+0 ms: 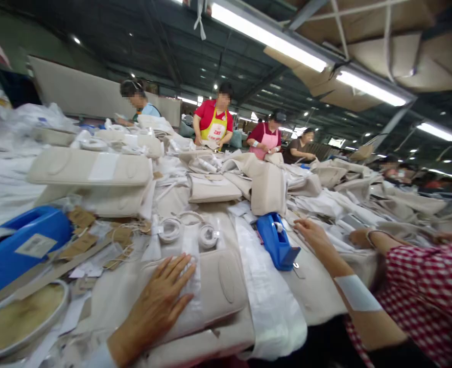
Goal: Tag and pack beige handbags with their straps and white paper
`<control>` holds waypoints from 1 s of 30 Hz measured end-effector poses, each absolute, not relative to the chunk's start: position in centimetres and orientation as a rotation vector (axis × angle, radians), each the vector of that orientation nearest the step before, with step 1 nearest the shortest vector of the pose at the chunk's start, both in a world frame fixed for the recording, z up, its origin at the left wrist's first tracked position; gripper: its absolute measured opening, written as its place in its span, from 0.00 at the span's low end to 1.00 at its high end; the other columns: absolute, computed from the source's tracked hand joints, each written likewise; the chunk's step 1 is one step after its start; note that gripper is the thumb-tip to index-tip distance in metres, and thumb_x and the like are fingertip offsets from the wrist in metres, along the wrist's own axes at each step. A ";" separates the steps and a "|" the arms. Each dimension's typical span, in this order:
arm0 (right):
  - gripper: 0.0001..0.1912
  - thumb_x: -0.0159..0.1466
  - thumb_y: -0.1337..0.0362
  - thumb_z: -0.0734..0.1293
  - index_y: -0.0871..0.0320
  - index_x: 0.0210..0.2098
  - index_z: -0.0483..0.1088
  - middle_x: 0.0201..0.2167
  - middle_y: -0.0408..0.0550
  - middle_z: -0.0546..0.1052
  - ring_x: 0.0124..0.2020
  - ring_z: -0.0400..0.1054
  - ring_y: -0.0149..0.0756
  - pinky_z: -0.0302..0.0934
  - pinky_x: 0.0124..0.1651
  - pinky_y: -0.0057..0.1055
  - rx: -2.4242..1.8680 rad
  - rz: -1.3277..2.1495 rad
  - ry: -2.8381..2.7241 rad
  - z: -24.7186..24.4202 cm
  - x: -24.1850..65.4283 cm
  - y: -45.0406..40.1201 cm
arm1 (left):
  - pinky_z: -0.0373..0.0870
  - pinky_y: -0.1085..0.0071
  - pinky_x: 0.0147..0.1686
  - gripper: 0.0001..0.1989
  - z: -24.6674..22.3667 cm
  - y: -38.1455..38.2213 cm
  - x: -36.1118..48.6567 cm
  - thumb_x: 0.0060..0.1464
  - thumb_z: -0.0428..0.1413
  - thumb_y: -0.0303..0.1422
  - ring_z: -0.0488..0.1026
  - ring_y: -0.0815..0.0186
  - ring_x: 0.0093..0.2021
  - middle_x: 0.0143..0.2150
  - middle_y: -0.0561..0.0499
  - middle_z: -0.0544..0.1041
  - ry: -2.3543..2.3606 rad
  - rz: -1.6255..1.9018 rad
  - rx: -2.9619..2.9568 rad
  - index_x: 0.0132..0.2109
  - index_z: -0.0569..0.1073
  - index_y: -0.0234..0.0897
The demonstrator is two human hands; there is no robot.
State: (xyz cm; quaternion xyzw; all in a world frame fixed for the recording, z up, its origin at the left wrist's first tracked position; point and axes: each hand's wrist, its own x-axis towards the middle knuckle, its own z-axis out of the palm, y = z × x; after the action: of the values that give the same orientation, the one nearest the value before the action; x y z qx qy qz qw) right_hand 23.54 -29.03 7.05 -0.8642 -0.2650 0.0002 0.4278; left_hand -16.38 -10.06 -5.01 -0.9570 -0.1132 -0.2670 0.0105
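My left hand lies flat, fingers spread, on a beige handbag in front of me. A white translucent wrap runs across the bag under my fingers. Two coiled straps, wrapped in white, sit at the bag's far side. My right hand reaches forward on the right with fingers stretched out, just beside a blue tape dispenser. I see nothing held in it. A white patch is on my right forearm. A clear plastic sleeve lies between the bag and the dispenser.
At left stand a larger blue dispenser, brown card tags and a round tub. Wrapped beige bags are piled ahead. A co-worker's checked sleeve is close on my right; several people work across the table.
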 end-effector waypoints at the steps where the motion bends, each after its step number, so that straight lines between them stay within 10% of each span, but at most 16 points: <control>1: 0.12 0.53 0.57 0.65 0.61 0.28 0.74 0.27 0.54 0.78 0.26 0.67 0.38 0.57 0.31 0.34 -2.172 0.099 -0.637 6.7 24.0 -30.0 | 0.55 0.54 0.65 0.29 -5.1 -9.9 -16.3 0.61 0.53 0.39 0.59 0.55 0.66 0.68 0.48 0.61 -0.341 -0.846 -2.960 0.67 0.59 0.45; 19: 0.24 0.46 0.54 0.71 0.61 0.39 0.71 0.23 0.41 0.71 0.25 0.61 0.31 0.51 0.29 0.29 -1.735 0.242 -0.416 3.9 20.5 -34.1 | 0.56 0.61 0.61 0.29 -4.5 -9.3 -15.8 0.59 0.53 0.39 0.64 0.57 0.63 0.66 0.48 0.64 -0.158 -0.872 -2.711 0.66 0.61 0.42; 30: 0.15 0.48 0.50 0.66 0.57 0.24 0.72 0.20 0.44 0.69 0.27 0.61 0.38 0.51 0.33 0.33 -2.001 0.189 -0.399 -1.8 19.6 -36.9 | 0.53 0.61 0.64 0.28 -4.9 -9.2 -15.9 0.60 0.54 0.40 0.63 0.57 0.64 0.66 0.47 0.64 -0.201 -0.875 -2.818 0.66 0.62 0.42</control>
State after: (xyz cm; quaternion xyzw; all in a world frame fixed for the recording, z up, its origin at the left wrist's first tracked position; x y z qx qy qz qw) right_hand 19.61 -36.91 -1.85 -0.8345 -0.1664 0.0790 0.5194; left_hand -15.87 -9.16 -4.91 -0.9488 -0.0677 -0.2947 0.0917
